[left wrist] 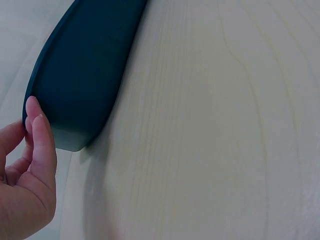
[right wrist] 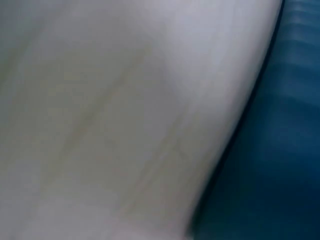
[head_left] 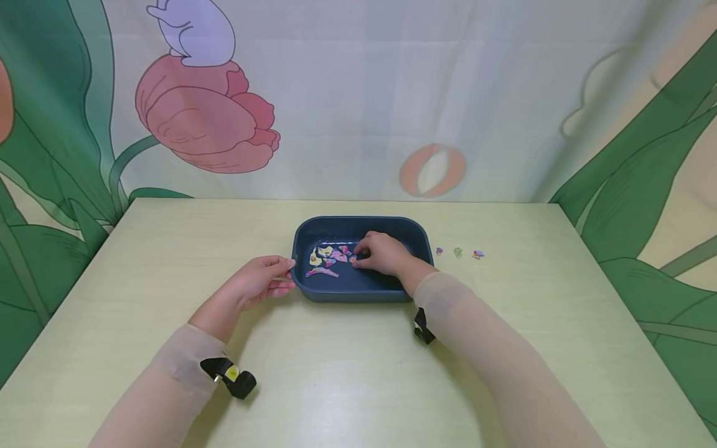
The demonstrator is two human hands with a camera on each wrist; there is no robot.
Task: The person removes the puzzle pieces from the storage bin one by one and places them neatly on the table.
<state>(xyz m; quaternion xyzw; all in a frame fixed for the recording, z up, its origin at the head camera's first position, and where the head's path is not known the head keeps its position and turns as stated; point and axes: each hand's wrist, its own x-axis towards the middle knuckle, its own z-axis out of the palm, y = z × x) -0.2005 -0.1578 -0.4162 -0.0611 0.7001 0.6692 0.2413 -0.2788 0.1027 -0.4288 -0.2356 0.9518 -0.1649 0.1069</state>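
Note:
A dark blue rectangular basin [head_left: 358, 297] stands on the table with several small colourful sticker-like cutouts [head_left: 338, 256] lying in its left half. At the basin's left end, my left hand [head_left: 263, 280] pinches the rim between thumb and fingers; the left wrist view shows this hand [left wrist: 30, 175] at the basin's wall [left wrist: 85, 75]. My right hand [head_left: 386, 254] reaches over the right side into the basin, its thumb and fingertips about a small cutout [head_left: 353, 259]. Only the table and the blurred basin side [right wrist: 265, 165] appear in the right wrist view, without the hand.
Right of the basin, three small cutouts lie in a row on the table: a purple one [head_left: 439, 251], a green one [head_left: 458, 252] and a multicoloured one [head_left: 478, 254]. Behind the pale wooden table [head_left: 336, 386] hangs a printed curtain [head_left: 347, 112].

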